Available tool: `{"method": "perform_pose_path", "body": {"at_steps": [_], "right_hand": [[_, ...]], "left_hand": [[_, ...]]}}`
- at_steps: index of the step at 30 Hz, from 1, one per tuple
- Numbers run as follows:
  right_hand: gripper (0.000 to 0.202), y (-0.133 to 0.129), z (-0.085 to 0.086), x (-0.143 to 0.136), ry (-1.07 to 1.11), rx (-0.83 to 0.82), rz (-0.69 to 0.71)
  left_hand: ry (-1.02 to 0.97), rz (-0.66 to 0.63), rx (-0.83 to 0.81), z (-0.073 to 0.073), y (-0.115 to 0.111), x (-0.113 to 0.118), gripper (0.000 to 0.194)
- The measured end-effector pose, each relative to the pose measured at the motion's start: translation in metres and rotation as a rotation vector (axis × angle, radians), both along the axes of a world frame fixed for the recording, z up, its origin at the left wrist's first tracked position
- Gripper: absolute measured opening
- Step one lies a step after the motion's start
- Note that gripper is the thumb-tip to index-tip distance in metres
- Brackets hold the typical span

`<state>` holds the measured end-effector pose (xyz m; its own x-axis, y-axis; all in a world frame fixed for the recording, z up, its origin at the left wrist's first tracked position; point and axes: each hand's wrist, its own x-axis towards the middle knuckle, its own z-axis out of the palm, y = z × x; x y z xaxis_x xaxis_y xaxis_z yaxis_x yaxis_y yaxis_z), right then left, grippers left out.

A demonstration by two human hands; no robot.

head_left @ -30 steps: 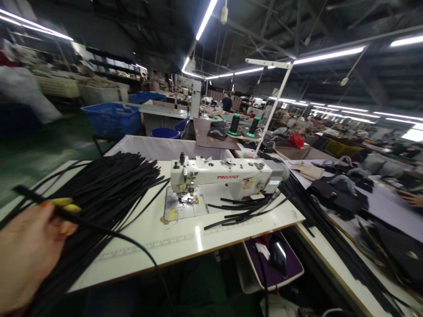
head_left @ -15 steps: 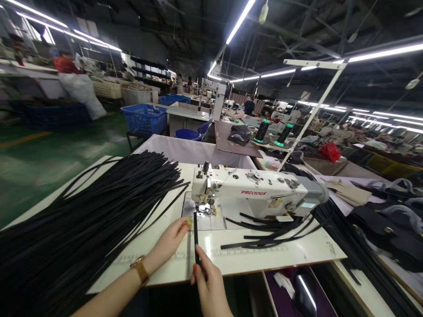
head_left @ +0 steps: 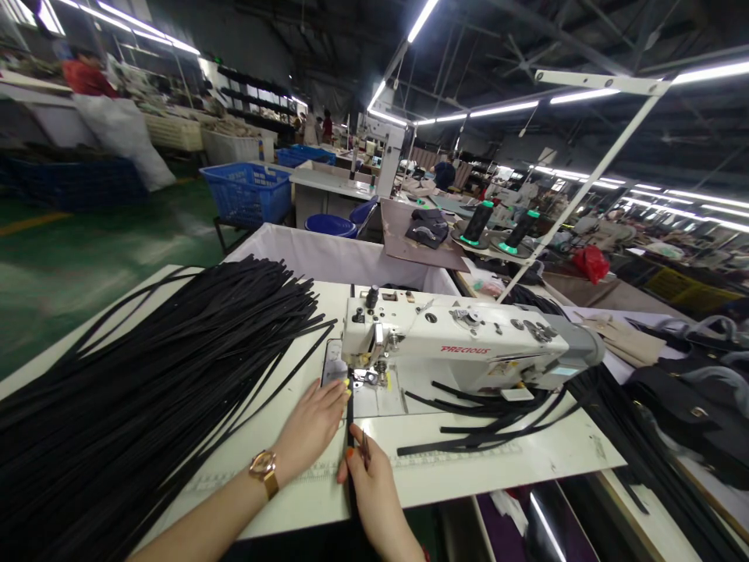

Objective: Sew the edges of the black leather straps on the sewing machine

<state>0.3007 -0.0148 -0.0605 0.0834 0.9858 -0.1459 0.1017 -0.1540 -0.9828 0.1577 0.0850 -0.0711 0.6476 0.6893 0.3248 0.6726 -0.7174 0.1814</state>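
A white sewing machine [head_left: 456,336] stands on the pale table, with a narrow black strap [head_left: 351,411] running up to its presser foot. My left hand [head_left: 316,417] lies flat with fingers stretched out, its fingertips at the strap's left edge close to the foot. Nearer the table's front edge, my right hand [head_left: 370,476] pinches the same strap between thumb and finger. A thin dark metal tool [head_left: 365,446] also shows in the right hand; its kind is unclear. The strap's far end is hidden under the machine head.
A large heap of black straps [head_left: 175,375] covers the table's left side. Several loose straps [head_left: 468,433] lie right of the needle area. Behind are a blue basket [head_left: 249,195], a blue stool [head_left: 331,225] and black thread cones [head_left: 478,222]. A thread stand pole [head_left: 585,191] rises behind the machine.
My left hand has moved forward and right, its fingers flattening beside the strap. The strap's end has gone under the machine head, with the right hand still pinching it. The view has shifted slightly.
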Motion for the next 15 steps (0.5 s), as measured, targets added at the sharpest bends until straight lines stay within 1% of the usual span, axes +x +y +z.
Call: {"method": "perform_pose_path", "body": {"at_steps": [4, 10, 15], "right_hand": [[0.034, 0.0029, -0.004, -0.0015, 0.013, -0.003, -0.005], [0.03, 0.0008, 0.0046, -0.0019, 0.037, -0.028, 0.006], [0.031, 0.0001, 0.0051, -0.001, 0.059, -0.025, -0.002]], "left_hand": [[-0.005, -0.008, 0.007, -0.0016, 0.0033, -0.0008, 0.039], [-0.025, -0.014, -0.013, -0.0043, 0.0046, -0.0021, 0.039], [-0.054, -0.028, -0.02, -0.0066, 0.0053, -0.0032, 0.039]]}}
